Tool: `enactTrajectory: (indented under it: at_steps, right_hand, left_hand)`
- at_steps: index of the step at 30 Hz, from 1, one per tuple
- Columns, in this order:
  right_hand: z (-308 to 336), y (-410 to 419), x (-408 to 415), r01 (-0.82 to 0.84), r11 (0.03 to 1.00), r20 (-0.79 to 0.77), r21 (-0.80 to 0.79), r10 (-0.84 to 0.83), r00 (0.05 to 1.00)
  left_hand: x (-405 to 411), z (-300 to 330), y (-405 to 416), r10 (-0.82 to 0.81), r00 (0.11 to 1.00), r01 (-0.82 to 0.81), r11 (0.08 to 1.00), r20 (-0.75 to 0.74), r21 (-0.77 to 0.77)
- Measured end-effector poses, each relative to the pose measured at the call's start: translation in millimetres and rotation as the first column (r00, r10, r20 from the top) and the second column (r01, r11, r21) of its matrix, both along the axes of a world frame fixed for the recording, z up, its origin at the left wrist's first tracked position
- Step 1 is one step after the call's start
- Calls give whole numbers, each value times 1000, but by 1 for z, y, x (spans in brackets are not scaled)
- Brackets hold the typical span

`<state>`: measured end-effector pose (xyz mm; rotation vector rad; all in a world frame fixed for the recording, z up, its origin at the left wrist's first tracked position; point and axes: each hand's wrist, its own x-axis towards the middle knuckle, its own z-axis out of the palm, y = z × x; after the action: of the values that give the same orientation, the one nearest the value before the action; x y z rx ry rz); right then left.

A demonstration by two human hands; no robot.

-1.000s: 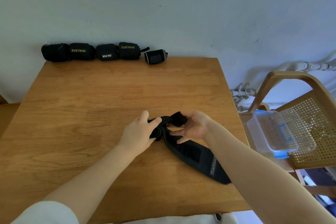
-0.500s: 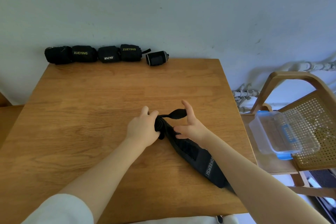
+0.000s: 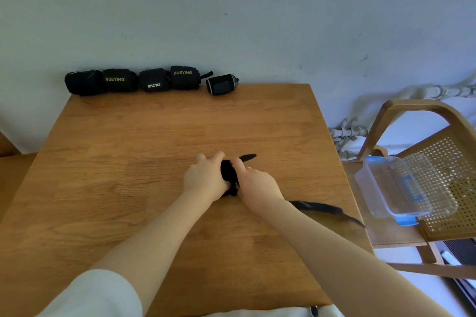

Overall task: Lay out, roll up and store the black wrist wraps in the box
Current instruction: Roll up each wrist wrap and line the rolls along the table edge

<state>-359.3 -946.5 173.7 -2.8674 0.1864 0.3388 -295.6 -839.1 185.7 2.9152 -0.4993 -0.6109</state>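
A black wrist wrap (image 3: 228,175) lies partly rolled in the middle of the wooden table (image 3: 128,162). My left hand (image 3: 206,179) grips the roll from the left and my right hand (image 3: 256,184) presses on it from the right. The wrap's loose tail (image 3: 322,210) trails to the right behind my right forearm, blurred. Its thin loop end (image 3: 247,157) sticks out beyond my fingers. Several rolled black wraps (image 3: 152,81) line the table's far edge against the wall. A clear plastic box (image 3: 404,188) with blue clips sits on a chair to the right.
The wooden chair (image 3: 438,152) with a cane back stands just off the table's right edge, with the box on its seat. The wall (image 3: 231,20) runs behind the table. White pipes (image 3: 347,134) run low along the wall on the right.
My hands have closed in on the wrap and the roll has grown. The loose tail has swung right, toward the table's edge, and shortened.
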Motion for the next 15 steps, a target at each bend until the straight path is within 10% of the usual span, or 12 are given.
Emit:
enactTrajectory:
  at_steps: [6,15]
  right_hand:
    - [0,7,6,61,986,-28,157,-57,998]
    - [5,-7,10,54,958,-185,282,-1,983]
  left_hand:
    - [6,-3,-4,332,909,-389,892,-252,-229]
    - [-1,-4,2,275,374,-909,298,-886,-291]
